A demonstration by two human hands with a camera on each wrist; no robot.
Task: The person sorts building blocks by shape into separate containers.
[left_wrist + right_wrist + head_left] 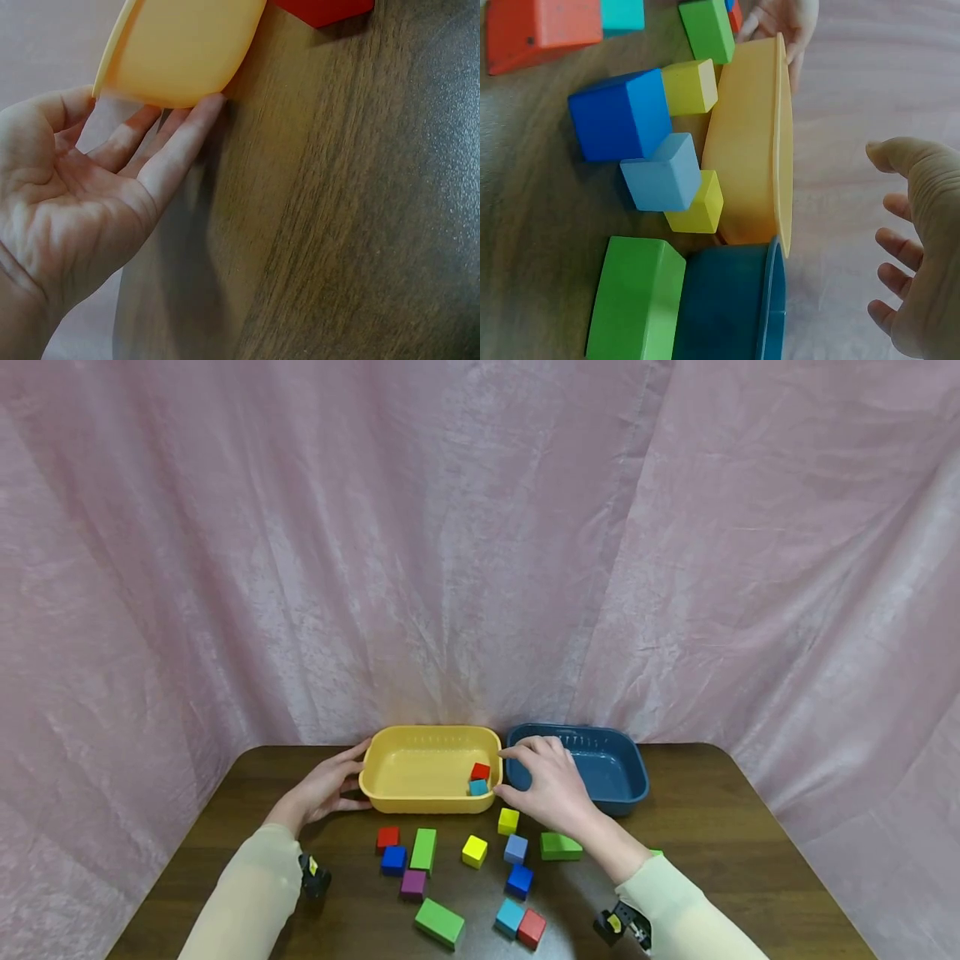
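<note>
My left hand (324, 787) rests against the left end of a yellow basin (431, 804), its fingertips touching the rim and outer wall. In the left wrist view the fingers (169, 161) are fairly straight against the basin's end. A red block (480, 771) and a light-blue block (477, 787) lie inside the basin at its right end. My right hand (551, 785) hovers over the adjoining ends of the yellow basin and a blue basin (607, 768). Its thumb and fingers are apart, with nothing between them, as the right wrist view also shows.
Several loose blocks lie in front of the basins, among them a yellow cube (475, 852), a purple cube (413, 885), a long green block (440, 923) and a green block (558, 847). A pink curtain (450, 543) hangs behind the wooden table (712, 835).
</note>
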